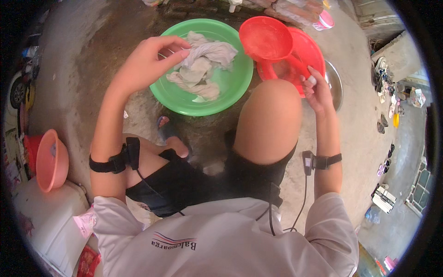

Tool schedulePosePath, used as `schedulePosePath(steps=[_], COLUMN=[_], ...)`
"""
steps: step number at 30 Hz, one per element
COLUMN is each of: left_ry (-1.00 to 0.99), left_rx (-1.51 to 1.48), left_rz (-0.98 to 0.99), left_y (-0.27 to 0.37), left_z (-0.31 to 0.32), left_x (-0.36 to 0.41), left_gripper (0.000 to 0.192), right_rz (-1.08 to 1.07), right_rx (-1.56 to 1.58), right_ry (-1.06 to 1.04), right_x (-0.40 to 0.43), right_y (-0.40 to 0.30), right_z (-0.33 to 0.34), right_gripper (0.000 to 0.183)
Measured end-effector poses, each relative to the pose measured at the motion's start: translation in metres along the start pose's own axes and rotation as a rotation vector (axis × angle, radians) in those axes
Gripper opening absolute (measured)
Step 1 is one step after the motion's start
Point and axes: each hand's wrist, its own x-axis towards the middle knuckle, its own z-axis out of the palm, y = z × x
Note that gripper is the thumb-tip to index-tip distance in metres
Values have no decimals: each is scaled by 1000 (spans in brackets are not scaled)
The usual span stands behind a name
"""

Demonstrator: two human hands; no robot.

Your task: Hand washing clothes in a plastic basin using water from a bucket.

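Note:
My right hand (pixel 317 88) grips the handle of a red plastic dipper (pixel 265 37). The dipper's bowl is held over the far-left rim of a red basin (pixel 311 52). Over the left side of a green plastic basin (pixel 238 86), my left hand (pixel 148 60) has thumb and fingers curved and slightly apart. Its fingertips are close to a bunched, twisted pale cloth (pixel 211 52); whether they touch it is not clear. The cloth lies wet in the green basin, with what looks like shallow water around it.
A metal basin (pixel 335 85) sits partly behind the red one. My bent knee (pixel 270 121) rises close to both plastic basins. Bricks (pixel 290 12) and a pink-and-white tub (pixel 324 20) lie beyond. An orange basin (pixel 52 162) leans at left. Several shoes (pixel 382 79) line the right side.

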Motion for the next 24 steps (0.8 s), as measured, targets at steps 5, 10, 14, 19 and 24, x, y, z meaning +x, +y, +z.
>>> schedulePosePath(steps=[5, 10, 14, 19, 24], left_ry=[21, -34, -29, -30, -37], left_rx=[8, 35, 22, 63, 37], left_rz=[24, -34, -27, -24, -20], left_y=[-7, -2, -3, -1, 0], left_z=[-2, -5, -6, -7, -7], left_x=[-1, -2, -2, -3, -3], left_gripper=[31, 28, 27, 27, 27], right_rz=[-18, -78, -123, -173, -225], right_rx=[-220, -308, -359, -410, -488], right_ry=[-98, -91, -90, -94, -57], right_x=[16, 23, 29, 34, 34], right_y=[21, 37, 40, 40, 40], right_z=[16, 32, 36, 41, 46], right_gripper=[30, 36, 36, 38, 37])
